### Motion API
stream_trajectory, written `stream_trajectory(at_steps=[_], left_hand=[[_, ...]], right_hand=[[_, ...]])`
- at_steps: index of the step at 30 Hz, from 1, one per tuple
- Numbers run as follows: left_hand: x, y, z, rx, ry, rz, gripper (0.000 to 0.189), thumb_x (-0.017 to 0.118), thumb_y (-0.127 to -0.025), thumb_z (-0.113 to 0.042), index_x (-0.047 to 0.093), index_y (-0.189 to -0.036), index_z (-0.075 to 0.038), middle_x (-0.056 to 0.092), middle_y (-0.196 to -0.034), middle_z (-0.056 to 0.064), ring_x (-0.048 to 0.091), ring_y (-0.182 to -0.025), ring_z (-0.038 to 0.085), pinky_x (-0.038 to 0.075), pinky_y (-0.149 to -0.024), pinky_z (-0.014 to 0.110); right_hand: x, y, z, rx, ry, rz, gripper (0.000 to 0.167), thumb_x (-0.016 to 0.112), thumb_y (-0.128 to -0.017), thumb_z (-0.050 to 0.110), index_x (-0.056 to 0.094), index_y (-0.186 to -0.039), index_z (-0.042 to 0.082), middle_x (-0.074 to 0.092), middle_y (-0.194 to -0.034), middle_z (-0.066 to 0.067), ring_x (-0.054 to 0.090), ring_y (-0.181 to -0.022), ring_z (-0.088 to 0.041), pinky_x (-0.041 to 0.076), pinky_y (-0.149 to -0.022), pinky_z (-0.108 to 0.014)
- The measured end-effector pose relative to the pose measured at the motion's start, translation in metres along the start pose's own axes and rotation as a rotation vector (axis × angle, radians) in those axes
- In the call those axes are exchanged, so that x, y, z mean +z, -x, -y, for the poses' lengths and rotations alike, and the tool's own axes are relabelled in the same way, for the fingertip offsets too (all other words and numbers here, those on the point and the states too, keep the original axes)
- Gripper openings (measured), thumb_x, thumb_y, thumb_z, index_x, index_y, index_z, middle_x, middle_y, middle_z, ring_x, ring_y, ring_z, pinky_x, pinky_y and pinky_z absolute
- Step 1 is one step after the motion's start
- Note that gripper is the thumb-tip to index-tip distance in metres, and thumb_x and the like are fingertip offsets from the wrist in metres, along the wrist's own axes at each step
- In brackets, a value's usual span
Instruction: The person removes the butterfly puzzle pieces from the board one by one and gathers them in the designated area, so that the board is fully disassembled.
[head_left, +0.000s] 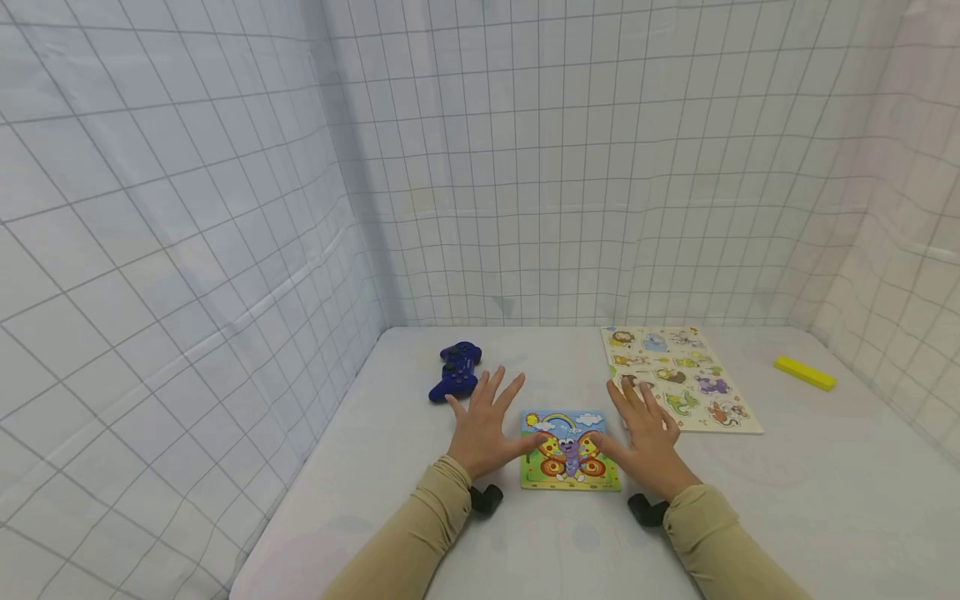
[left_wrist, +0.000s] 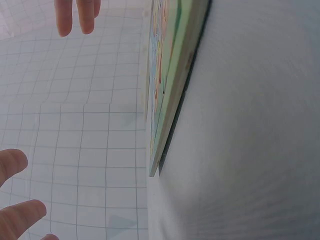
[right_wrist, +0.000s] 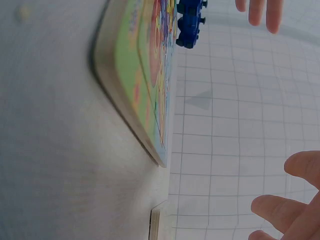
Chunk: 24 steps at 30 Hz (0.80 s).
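Both left hand (head_left: 482, 433) and right hand (head_left: 649, 443) spread, grasping nothing, near the butterfly puzzle (head_left: 572, 460); even, gentle contact seems best.

The butterfly board (head_left: 572, 460) at lower centre looks wooden, with a smooth printed face and matt edge. Left above it, the game controller (head_left: 461, 372) looks like smooth plastic. The sleeves (head_left: 405, 537) are creased matt cloth; the gridded walls (head_left: 570, 167) look rippled.
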<state>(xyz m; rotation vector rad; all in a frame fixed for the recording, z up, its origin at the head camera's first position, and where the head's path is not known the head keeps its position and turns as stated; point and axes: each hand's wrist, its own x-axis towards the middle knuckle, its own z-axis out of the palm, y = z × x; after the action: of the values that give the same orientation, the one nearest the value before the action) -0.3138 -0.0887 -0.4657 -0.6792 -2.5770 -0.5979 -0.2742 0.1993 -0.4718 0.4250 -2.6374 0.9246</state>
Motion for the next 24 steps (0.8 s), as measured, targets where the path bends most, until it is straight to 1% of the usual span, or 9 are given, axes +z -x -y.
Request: stream_trajectory(at_steps=[8, 11, 15, 21, 24], left_hand=[[0.0013, 0.0011, 0.0006, -0.007, -0.001, 0.002, 0.115, 0.022, -0.073, -0.103, 0.031, -0.163, -0.032, 0.026, -0.17, 0.01, 0.02, -0.157, 0.041, 0.004, -0.098, 0.093], [0.0031, 0.0031, 0.0008, -0.002, 0.003, -0.006, 0.115, 0.022, -0.073, -0.103, 0.033, -0.162, -0.03, 0.027, -0.17, 0.011, 0.022, -0.156, 0.042, 0.005, -0.097, 0.094], [0.0042, 0.0046, 0.0006, 0.004, 0.004, 0.006, 0.116, 0.021, -0.074, -0.102, 0.033, -0.162, -0.029, 0.027, -0.169, 0.012, 0.023, -0.155, 0.043, 0.005, -0.097, 0.094], [0.0013, 0.0019, -0.0002, 0.0, 0.016, 0.009, 0.113, 0.023, -0.075, -0.101, 0.032, -0.163, -0.03, 0.027, -0.169, 0.013, 0.021, -0.156, 0.043, 0.004, -0.098, 0.093], [0.0011, 0.0022, 0.0007, -0.016, 0.016, 0.015, 0.115, 0.021, -0.073, -0.103, 0.032, -0.163, -0.03, 0.027, -0.17, 0.012, 0.02, -0.156, 0.042, 0.003, -0.098, 0.093]], right_hand=[[0.0006, 0.0017, 0.0, -0.008, -0.01, -0.003, 0.09, 0.064, -0.095, 0.053, 0.021, -0.166, 0.018, 0.014, -0.171, -0.022, -0.004, -0.158, -0.042, 0.003, -0.11, -0.073], [0.0024, 0.0037, -0.0018, 0.007, -0.002, 0.013, 0.09, 0.063, -0.095, 0.054, 0.02, -0.166, 0.019, 0.013, -0.171, -0.021, -0.005, -0.158, -0.042, 0.003, -0.11, -0.072], [0.0039, 0.0063, -0.0046, 0.03, 0.02, 0.027, 0.09, 0.063, -0.095, 0.055, 0.021, -0.166, 0.017, 0.013, -0.171, -0.02, -0.005, -0.158, -0.042, 0.003, -0.111, -0.071], [0.0007, 0.0039, -0.0012, 0.004, -0.001, -0.002, 0.089, 0.064, -0.095, 0.054, 0.024, -0.165, 0.014, 0.014, -0.171, -0.021, -0.004, -0.158, -0.042, 0.003, -0.11, -0.073], [0.0004, 0.0024, 0.0, 0.004, -0.014, 0.011, 0.089, 0.063, -0.096, 0.054, 0.022, -0.165, 0.016, 0.012, -0.171, -0.021, -0.006, -0.158, -0.042, 0.002, -0.109, -0.073]])
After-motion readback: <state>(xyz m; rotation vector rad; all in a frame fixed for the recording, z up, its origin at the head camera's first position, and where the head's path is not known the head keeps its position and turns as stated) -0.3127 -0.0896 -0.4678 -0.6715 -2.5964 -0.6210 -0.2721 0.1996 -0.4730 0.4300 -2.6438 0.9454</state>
